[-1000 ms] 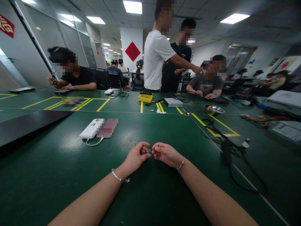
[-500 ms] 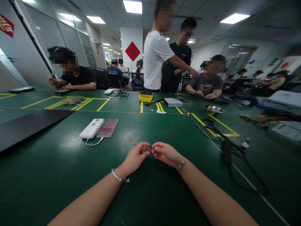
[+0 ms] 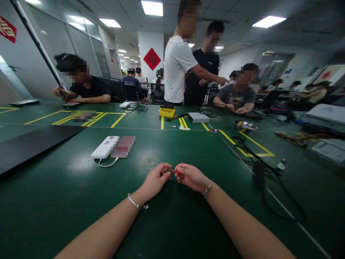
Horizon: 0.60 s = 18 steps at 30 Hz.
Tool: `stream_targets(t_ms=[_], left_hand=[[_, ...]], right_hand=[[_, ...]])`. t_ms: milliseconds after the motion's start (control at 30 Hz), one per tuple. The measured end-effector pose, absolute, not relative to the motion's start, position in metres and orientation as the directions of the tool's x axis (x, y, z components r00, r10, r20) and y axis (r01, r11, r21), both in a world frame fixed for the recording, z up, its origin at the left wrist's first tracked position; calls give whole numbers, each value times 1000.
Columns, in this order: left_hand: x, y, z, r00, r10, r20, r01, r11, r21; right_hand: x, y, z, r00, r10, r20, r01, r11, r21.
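Both my hands rest on the green table (image 3: 81,201), fingertips meeting in front of me. My left hand (image 3: 155,180) is curled, pinching a tiny dark part (image 3: 169,169) too small to name. My right hand (image 3: 190,176) is also curled, its fingers pinched on a small orange-red piece (image 3: 176,173) that touches the dark part. A bracelet sits on each wrist.
A white power bank (image 3: 104,148) with a cable lies ahead left, next to a black panel (image 3: 32,144). Black cables and an adapter (image 3: 260,172) run on the right. Farther off are a yellow tray (image 3: 166,112), a grey box (image 3: 198,117), a metal bowl (image 3: 244,125). Several people sit and stand beyond.
My hands stay almost still, fingertips shifting slightly around the small parts. The standing person in white has lowered and re-extended a pointing arm.
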State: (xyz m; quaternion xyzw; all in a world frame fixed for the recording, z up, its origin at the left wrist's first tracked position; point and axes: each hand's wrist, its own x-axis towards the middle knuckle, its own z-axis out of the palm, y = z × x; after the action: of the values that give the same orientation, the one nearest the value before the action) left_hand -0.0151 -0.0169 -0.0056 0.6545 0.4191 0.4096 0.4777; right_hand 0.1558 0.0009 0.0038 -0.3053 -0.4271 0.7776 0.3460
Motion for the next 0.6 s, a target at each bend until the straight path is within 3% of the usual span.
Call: stream_targets(t_ms=[600], left_hand=[[-15, -17, -8, 308, 941, 143, 201, -211, 957]], right_hand=[[157, 1, 2, -583, 796, -161, -286, -386, -877]])
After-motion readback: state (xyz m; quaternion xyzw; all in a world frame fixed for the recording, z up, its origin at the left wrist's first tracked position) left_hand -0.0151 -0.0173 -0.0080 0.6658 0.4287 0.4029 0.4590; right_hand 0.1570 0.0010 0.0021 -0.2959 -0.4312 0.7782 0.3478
